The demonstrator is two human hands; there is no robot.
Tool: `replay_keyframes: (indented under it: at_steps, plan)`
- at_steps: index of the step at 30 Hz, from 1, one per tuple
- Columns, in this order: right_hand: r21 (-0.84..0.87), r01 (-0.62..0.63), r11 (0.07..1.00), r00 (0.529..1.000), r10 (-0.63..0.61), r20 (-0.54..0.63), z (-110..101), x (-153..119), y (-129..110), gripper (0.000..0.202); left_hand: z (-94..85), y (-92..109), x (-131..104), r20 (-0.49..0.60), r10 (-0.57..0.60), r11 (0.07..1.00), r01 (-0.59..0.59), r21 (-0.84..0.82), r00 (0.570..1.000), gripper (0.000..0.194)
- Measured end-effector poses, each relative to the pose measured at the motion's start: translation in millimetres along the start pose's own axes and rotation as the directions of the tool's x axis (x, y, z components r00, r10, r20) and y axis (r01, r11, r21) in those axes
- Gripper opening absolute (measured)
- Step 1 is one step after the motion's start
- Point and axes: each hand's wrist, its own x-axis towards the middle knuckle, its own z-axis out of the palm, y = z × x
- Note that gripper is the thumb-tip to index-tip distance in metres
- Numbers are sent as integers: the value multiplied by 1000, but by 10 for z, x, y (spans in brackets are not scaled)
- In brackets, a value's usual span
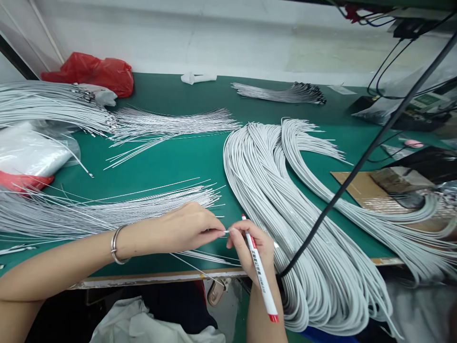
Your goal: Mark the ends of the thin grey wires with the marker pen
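Observation:
My left hand (pixel 193 226), with a silver bracelet (pixel 114 245) at its wrist, is closed in a pinch on the end of a thin white wire (pixel 226 232). My right hand (pixel 255 247) meets it there, thumb and forefinger pinching at the same small tip. A white marker pen (pixel 260 271) with red ends is held in the right hand, lying slanted across the fingers. Just behind the left hand spreads a bundle of thin grey-white wires (pixel 153 209). Thick bundles of grey cable (pixel 264 176) lie to the right of my right hand.
A black cord (pixel 342 190) slants across the right side. Further wire bundles (pixel 174 121), a bundle with dark ends (pixel 282 93) and a red bag (pixel 96 71) lie on the green table mat (pixel 171 164). Cardboard (pixel 352 186) is at right. The table's front edge (pixel 157 279) runs below my hands.

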Motion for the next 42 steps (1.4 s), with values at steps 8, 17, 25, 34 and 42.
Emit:
replay_keyframes:
  at_steps: [8,17,25,34,42]
  plan:
    - [9,11,1000,999,-10,-54,39,-29,-27,11,-85,30,21,86,-253,923,267,-278,964,20]
    - [-152,72,986,964,-108,-242,277,-261,-33,40,-114,8,30,138,-332,779,354,-518,933,23]
    - [-113,100,989,962,-125,-245,336,-300,-56,47,-103,24,17,132,-320,739,334,-585,938,23]
    - [60,12,998,990,-3,-138,127,-153,-98,18,-95,101,19,175,-298,784,345,-516,939,15]
    - [59,58,997,982,-46,-184,123,-155,-133,5,-29,19,23,223,-354,662,412,-626,908,20]
